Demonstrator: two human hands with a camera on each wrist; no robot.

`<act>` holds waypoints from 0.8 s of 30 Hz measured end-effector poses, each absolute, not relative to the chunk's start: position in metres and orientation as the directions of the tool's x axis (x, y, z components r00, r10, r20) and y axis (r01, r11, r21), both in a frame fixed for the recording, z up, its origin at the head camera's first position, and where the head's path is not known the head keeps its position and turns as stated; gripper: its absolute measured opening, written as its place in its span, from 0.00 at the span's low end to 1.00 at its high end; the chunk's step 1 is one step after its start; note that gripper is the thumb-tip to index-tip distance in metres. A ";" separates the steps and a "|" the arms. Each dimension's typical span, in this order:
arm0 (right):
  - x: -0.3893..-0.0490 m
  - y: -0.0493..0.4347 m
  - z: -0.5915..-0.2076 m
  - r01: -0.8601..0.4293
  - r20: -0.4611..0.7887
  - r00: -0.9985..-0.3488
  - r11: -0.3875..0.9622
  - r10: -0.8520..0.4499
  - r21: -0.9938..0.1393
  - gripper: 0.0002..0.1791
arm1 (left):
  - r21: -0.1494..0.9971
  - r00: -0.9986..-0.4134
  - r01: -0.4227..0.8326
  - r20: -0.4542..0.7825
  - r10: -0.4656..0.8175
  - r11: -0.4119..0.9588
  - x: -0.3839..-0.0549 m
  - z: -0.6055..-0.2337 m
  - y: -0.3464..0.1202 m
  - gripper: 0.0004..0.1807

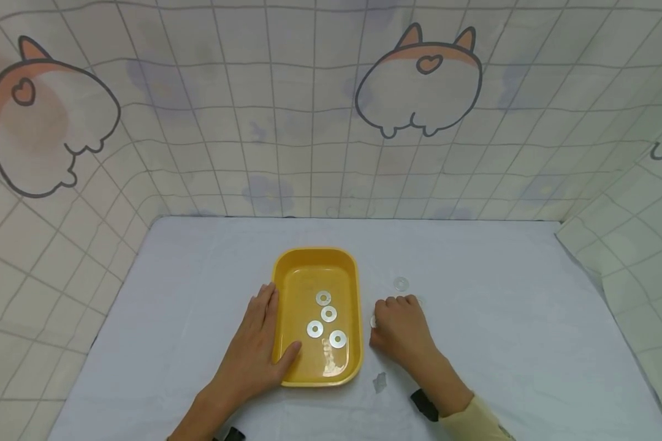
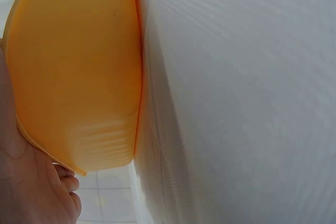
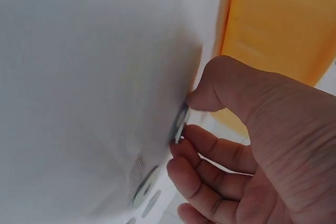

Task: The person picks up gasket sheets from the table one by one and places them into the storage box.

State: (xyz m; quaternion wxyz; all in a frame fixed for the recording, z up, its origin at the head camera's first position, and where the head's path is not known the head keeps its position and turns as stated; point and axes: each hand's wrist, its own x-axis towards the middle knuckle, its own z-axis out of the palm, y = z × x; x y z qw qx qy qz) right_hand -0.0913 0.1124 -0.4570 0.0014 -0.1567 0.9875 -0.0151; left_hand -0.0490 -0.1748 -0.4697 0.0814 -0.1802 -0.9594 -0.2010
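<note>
Fingers (image 3: 184, 174) of the right hand (image 1: 401, 331) are bent in, thumb and fingertips nearly together on a flat, pale washer (image 3: 182, 120), which they pinch at the white cloth (image 1: 198, 300); whether it is lifted clear, I cannot tell. Nearest the wearer, a cream sleeve (image 1: 477, 421) ends above that hand, and a black band (image 1: 423, 405) shows at its wrist. Somewhat farther off, a small grey patch (image 1: 379, 383) lies on the cloth, near the yellow tray (image 1: 293, 288). Left of this tray, the left hand (image 1: 251, 352) rests on the rim, 4 fingers almost straight along the outside and the thumb reaching over the near left corner. Inside, 4 silvery washers (image 1: 315, 335) lie flat and near each other, right of the middle. The pinched washer is outside, just beside the tray's right wall. Past the right hand, a loose washer (image 1: 401, 289) lies on the cloth. Behind everything hangs a pale backdrop (image 1: 287, 122) with grey grid lines and 2 large cartoon animals (image 1: 419, 92), plus part of another outline at the right edge.
</note>
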 end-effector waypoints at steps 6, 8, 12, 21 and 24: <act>-0.090 0.116 -0.460 -0.298 0.013 -0.954 0.953 -0.298 -0.059 0.12 | 0.363 -0.921 0.381 0.230 0.315 0.850 -0.049 -0.470 -0.174 0.55; -0.089 0.119 -0.461 -0.301 0.037 -0.954 0.948 -0.298 -0.106 0.10 | 0.362 -0.919 0.384 0.237 0.314 0.849 -0.049 -0.470 -0.174 0.55; -0.088 0.127 -0.464 -0.324 0.087 -0.946 0.925 -0.313 -0.196 0.09 | 0.362 -0.919 0.385 0.239 0.314 0.849 -0.049 -0.470 -0.174 0.55; -0.089 0.134 -0.466 -0.342 0.084 -0.940 0.901 -0.332 -0.266 0.12 | 0.373 -0.921 0.381 0.229 0.314 0.846 -0.049 -0.471 -0.175 0.56; -0.089 0.135 -0.466 -0.347 0.096 -0.938 0.894 -0.333 -0.283 0.12 | 0.368 -0.919 0.385 0.233 0.317 0.846 -0.050 -0.471 -0.175 0.55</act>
